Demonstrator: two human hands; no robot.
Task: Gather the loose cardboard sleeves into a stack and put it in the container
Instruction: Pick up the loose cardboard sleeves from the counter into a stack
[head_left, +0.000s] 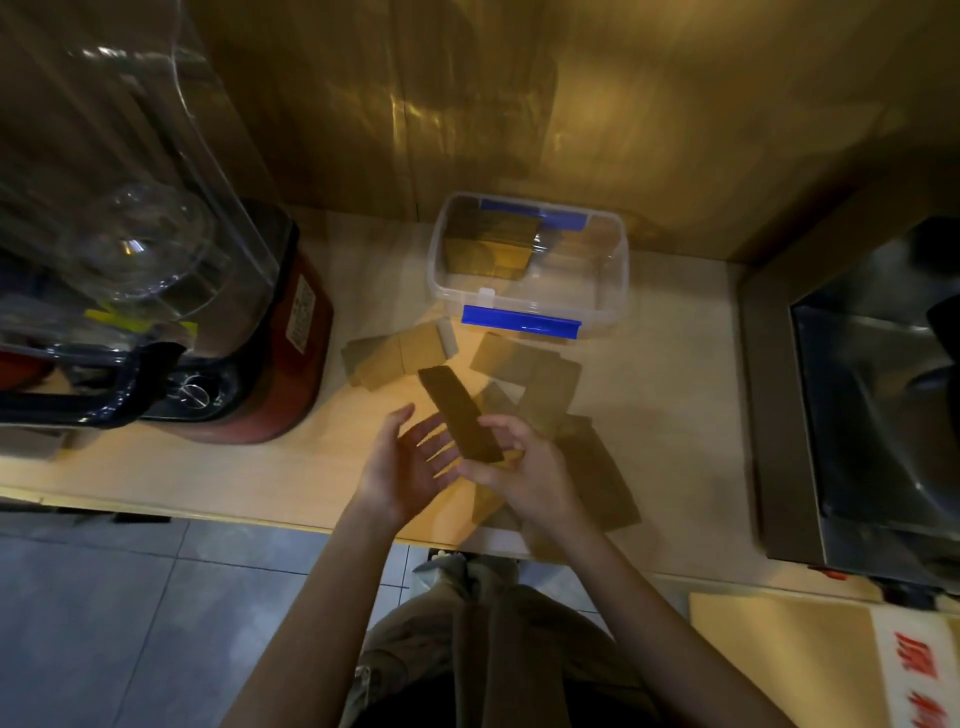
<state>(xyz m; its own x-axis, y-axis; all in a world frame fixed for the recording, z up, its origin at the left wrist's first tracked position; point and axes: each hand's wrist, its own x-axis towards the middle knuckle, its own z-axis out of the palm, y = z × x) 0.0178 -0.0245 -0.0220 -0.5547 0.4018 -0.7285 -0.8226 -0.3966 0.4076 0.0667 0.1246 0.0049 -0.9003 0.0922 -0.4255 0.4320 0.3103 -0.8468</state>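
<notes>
My right hand (524, 462) grips one brown cardboard sleeve (454, 408) by its near end, lifted above the counter and angled up-left. My left hand (408, 465) is open, palm up, just left of that sleeve with fingers spread under it. Several loose sleeves lie flat on the counter: a cluster at left (397, 353), others at right (535, 371) and near my right wrist (600, 475). The clear plastic container (613, 291) with blue latches stands behind them, holding a stack of sleeves (488, 241) in its left half.
A blender with a red base (291, 343) and clear cover (130, 156) stands at the left. A steel machine (857, 395) flanks the right. A wooden wall panel (519, 104) backs the counter (208, 467), whose front edge lies under my forearms. A printed card (810, 660) sits lower right.
</notes>
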